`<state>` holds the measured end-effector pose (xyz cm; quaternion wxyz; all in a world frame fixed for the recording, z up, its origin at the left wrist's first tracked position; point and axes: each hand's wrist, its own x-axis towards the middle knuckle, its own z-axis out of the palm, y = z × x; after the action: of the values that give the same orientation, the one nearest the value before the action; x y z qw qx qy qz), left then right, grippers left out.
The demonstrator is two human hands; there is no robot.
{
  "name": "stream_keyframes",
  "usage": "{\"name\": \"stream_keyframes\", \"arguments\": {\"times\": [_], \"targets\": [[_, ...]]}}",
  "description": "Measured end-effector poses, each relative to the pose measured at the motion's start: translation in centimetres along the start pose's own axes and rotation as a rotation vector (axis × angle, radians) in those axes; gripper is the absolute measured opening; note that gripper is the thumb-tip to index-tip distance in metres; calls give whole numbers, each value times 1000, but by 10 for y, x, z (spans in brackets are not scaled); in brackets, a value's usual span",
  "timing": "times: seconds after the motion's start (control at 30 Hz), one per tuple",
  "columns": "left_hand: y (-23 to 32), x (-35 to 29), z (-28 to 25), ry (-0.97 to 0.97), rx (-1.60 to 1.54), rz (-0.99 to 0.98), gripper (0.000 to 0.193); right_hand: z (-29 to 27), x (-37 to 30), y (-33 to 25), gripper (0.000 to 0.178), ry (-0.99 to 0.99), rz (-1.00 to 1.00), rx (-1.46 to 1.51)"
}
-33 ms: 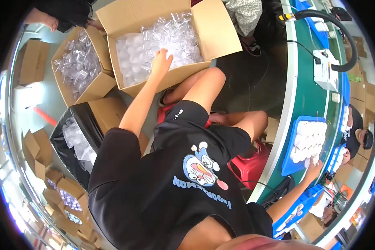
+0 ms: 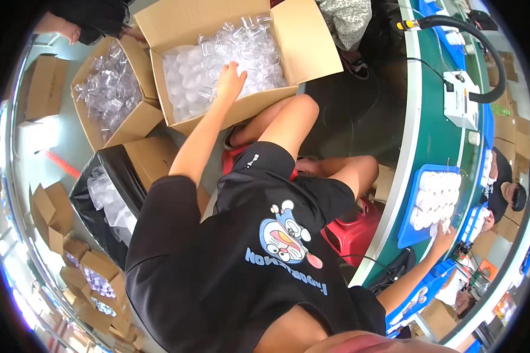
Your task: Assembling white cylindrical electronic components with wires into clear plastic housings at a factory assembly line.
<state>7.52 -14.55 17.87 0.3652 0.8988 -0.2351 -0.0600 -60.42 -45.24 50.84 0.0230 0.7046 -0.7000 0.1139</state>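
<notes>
Broadly, a green-topped desk (image 2: 430,129) spans one to four o'clock, an open brown cardboard box (image 2: 309,53) sits at eleven, a blue rectangular tray (image 2: 410,234) at three; left hand (image 2: 231,83) over the box's clear plastic pieces (image 2: 241,50), right hand (image 2: 444,239) at the tray's white cylinders (image 2: 436,200); I cannot tell what either grip grasps

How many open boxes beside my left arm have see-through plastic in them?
3: the large cardboard box under your left hand, the smaller cardboard box left of it, and the black-lined box nearer you. Others may be hidden.
</notes>
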Motion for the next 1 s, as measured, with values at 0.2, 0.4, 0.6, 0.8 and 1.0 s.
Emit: {"name": "stream_keyframes", "arguments": {"times": [0.2, 0.4, 0.6, 0.8, 1.0], "targets": [[48, 98, 42, 67, 220, 67, 59, -30, -21, 18, 60, 68, 7, 107], [-4, 155, 74, -116, 423, -29, 68, -80, -101, -108, 52, 326, -70, 140], [15, 117, 28, 99, -66, 112, 66, -99, -151, -201, 51, 729, -107, 404], [4, -43, -45, -37, -454, -229, 45, 84, -130, -348, 48, -309, 74, 1603], [54, -171, -71, -361, -727, -373, 59, 283, 31, -477, 32, -968, 561, 2209]]}}
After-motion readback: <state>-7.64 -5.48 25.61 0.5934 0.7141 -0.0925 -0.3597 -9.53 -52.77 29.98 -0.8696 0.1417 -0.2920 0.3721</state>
